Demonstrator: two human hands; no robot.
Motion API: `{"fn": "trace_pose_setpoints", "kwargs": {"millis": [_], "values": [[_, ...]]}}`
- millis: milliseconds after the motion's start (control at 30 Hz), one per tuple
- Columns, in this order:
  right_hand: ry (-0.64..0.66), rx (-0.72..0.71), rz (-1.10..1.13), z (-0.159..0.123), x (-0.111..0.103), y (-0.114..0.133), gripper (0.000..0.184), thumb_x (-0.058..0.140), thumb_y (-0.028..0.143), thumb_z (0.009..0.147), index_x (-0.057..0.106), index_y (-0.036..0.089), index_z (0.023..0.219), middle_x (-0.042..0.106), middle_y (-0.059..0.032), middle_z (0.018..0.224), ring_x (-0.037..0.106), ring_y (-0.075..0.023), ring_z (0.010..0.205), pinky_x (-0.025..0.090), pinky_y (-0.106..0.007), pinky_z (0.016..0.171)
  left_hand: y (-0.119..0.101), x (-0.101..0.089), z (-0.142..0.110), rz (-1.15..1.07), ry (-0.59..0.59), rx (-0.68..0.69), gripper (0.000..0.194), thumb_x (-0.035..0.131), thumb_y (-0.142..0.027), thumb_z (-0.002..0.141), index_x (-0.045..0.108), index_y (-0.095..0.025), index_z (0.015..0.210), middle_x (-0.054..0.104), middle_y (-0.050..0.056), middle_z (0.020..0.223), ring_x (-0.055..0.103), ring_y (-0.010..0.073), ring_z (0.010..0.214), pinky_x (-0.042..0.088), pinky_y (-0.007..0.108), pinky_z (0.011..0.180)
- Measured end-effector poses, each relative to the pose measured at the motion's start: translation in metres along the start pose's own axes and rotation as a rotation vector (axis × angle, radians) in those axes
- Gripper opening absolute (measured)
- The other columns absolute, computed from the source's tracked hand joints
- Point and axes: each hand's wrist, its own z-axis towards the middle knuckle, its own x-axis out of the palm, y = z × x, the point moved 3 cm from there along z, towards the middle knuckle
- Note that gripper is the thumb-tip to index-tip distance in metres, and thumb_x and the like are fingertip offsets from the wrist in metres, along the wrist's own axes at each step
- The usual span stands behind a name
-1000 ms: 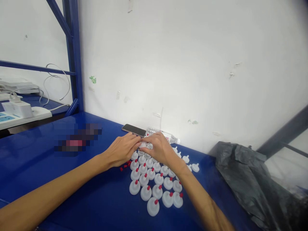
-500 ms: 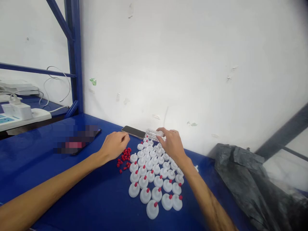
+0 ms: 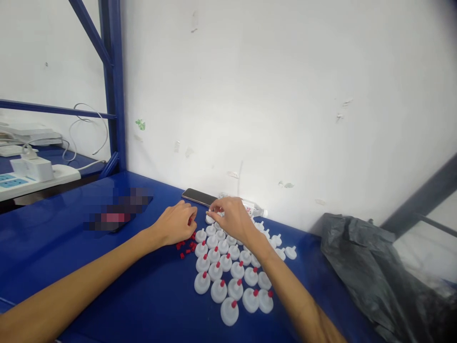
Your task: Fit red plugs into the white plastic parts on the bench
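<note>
My left hand (image 3: 177, 223) is curled over the pile of small red caps (image 3: 188, 250), with red showing between its fingertips. My right hand (image 3: 231, 218) reaches over the back of a group of white round lids with nozzles (image 3: 229, 312). Its thumb and fingers close together at a white lid (image 3: 209, 220) in the back left corner; what sits between the fingertips is hidden. Many front lids carry a red cap (image 3: 233, 303) on the nozzle, while those at the right, such as one white lid (image 3: 291, 252), have bare nozzles.
Behind the lids, a black-screened phone (image 3: 200, 196) and a clear plastic bottle (image 3: 255, 208) lie against the wall. A blurred-out dark object (image 3: 119, 212) is on the blue table (image 3: 135, 295) at left. Black plastic sheeting (image 3: 353, 257) hangs at right; a power strip (image 3: 60, 176) stands far left.
My right hand has moved left and nearer, from the bottle to the back left lids, uncovering the bottle and the right-hand lids. My left hand has shifted right, over the red caps.
</note>
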Motion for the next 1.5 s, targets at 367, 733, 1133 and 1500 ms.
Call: {"fn": "trace_pose_setpoints", "kwargs": {"millis": [367, 733, 1133, 1500], "values": [[0.166, 0.033, -0.054, 0.022, 0.021, 0.014, 0.007, 0.094, 0.025, 0.118, 0.101, 0.027, 0.118, 0.104, -0.0038, 0.123, 0.097, -0.0287, 0.121, 0.065, -0.035, 0.109, -0.002, -0.005, -0.001, 0.033, 0.06, -0.031, 0.017, 0.068, -0.016, 0.105, 0.073, -0.028, 0.094, 0.088, 0.011, 0.108, 0.081, 0.0402, 0.116, 0.061, 0.045, 0.094], [0.269, 0.02, -0.09, 0.016, 0.01, -0.017, 0.029, 0.074, 0.035, 0.13, 0.102, 0.034, 0.139, 0.102, -0.0045, 0.14, 0.092, -0.0342, 0.143, 0.065, -0.046, 0.127, 0.008, 0.006, 0.002, 0.011, 0.04, -0.045, 0.018, 0.068, -0.016, 0.107, 0.078, -0.028, 0.1, 0.088, 0.008, 0.106, 0.081, 0.0377, 0.115, 0.061, 0.043, 0.095], [0.163, 0.008, -0.063, 0.02, 0.006, -0.026, 0.023, 0.078, 0.03, 0.125, 0.101, 0.03, 0.13, 0.103, -0.0073, 0.132, 0.094, -0.0315, 0.129, 0.064, -0.042, 0.118, 0.004, 0.006, 0.001, -0.135, 0.003, 0.029, 0.036, 0.073, -0.044, 0.12, 0.095, -0.031, 0.145, 0.085, 0.01, 0.134, 0.086, 0.0369, 0.125, 0.067, 0.044, 0.103], [-0.02, 0.002, 0.045, 0.019, -0.001, -0.037, 0.026, 0.088, 0.017, 0.114, 0.086, 0.024, 0.139, 0.091, -0.0106, 0.134, 0.089, -0.0313, 0.129, 0.067, -0.045, 0.117, 0.002, 0.012, 0.009, -0.246, -0.032, 0.018, 0.026, 0.076, -0.032, 0.121, 0.102, -0.034, 0.128, 0.093, 0.005, 0.125, 0.086, 0.0323, 0.121, 0.065, 0.04, 0.105]]}}
